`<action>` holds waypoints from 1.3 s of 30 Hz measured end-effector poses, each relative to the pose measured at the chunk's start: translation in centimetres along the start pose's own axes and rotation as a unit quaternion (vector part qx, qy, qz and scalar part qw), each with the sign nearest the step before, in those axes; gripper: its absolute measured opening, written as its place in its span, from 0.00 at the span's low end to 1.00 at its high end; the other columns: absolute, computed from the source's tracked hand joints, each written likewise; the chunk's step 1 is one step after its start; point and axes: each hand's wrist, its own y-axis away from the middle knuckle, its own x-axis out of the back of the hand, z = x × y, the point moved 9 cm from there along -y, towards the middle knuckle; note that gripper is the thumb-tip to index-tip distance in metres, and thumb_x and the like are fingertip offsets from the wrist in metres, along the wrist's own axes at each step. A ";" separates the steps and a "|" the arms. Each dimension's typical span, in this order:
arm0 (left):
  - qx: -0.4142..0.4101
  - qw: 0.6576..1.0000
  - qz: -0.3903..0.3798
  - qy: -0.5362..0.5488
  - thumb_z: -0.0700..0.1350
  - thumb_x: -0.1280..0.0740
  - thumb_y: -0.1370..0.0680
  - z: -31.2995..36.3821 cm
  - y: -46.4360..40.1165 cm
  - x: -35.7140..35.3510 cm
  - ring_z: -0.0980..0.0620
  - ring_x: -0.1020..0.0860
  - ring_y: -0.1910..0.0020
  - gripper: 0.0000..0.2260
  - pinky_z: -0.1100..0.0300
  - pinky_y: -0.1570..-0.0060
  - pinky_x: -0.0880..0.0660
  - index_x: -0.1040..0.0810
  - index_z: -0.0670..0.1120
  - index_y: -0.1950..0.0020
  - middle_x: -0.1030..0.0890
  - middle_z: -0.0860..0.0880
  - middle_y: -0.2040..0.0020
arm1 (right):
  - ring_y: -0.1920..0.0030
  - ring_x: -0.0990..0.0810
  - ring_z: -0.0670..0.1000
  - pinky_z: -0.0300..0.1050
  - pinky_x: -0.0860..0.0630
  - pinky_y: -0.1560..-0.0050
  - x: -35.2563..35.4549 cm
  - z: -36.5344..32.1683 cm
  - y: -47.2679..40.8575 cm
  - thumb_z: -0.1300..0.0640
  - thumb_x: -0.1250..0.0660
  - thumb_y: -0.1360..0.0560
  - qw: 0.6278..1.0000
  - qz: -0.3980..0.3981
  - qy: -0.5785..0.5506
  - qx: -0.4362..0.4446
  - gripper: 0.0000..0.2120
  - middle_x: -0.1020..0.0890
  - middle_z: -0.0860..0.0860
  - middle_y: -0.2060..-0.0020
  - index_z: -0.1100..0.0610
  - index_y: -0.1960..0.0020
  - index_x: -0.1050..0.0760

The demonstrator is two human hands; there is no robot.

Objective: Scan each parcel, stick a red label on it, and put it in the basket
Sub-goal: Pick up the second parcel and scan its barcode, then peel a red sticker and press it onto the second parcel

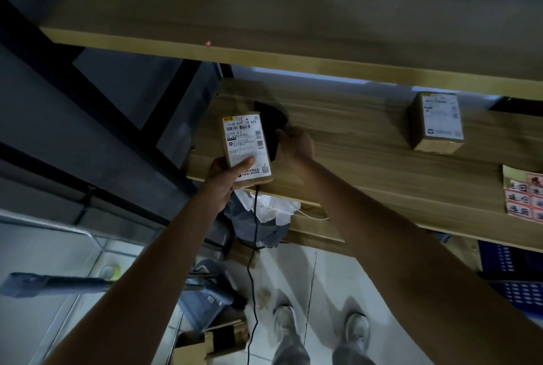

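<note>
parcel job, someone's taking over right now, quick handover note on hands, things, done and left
Left hand holds a small parcel, label side up, thumb on it.
Right hand grips the black scanner behind the parcel, over the wooden shelf.
A second parcel sits on the shelf to the right; the sheet of red labels lies at its right edge.
No red label shows on either parcel.
Left: scan, label and basket both. The blue crate lower right may be the basket.

Wooden shelf board [367, 165]: cardboard parcel [436, 122] laid far right, white label up; sheet of red labels [524, 192] laid at right edge. Upper shelf [264, 12] mounted above.
</note>
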 end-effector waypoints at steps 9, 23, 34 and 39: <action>0.019 0.992 -0.095 -0.085 0.48 0.28 0.26 -1.2 1.2 -12.0 0.57 0.21 0.49 0.14 0.57 0.51 0.27 0.23 0.51 0.41 0.18 0.54 0.47 | 0.56 0.14 0.56 0.55 0.18 0.56 8.6 5.2 6.2 0.42 0.31 0.29 0.976 -0.052 -0.212 0.002 0.15 0.14 0.54 0.56 0.50 0.48 0.19; -0.129 0.922 -0.127 -0.341 0.64 0.32 0.29 -5.1 3.6 -29.4 0.48 0.19 0.44 0.26 0.47 0.39 0.25 0.20 0.49 0.39 0.16 0.48 0.45 | 0.55 0.15 0.51 0.42 0.18 0.63 24.6 15.6 8.8 0.60 0.29 0.26 0.961 0.055 -0.257 -0.080 0.15 0.15 0.52 0.50 0.57 0.40 0.21; -0.063 0.916 -0.088 -0.386 0.57 0.35 0.22 -7.5 3.3 -31.2 0.47 0.17 0.50 0.19 0.52 0.48 0.20 0.19 0.45 0.41 0.16 0.45 0.47 | 0.53 0.15 0.47 0.55 0.18 0.49 24.9 19.2 7.5 0.52 0.29 0.26 0.980 0.018 -0.172 -0.103 0.08 0.14 0.46 0.53 0.41 0.49 0.21; -0.057 0.917 -0.076 -0.387 0.55 0.33 0.23 -7.8 3.1 -31.1 0.52 0.18 0.56 0.17 0.63 0.60 0.21 0.20 0.45 0.41 0.16 0.47 0.48 | 0.55 0.14 0.48 0.57 0.18 0.51 24.7 19.8 7.5 0.49 0.29 0.27 0.982 0.014 -0.159 -0.104 0.08 0.14 0.44 0.56 0.35 0.54 0.22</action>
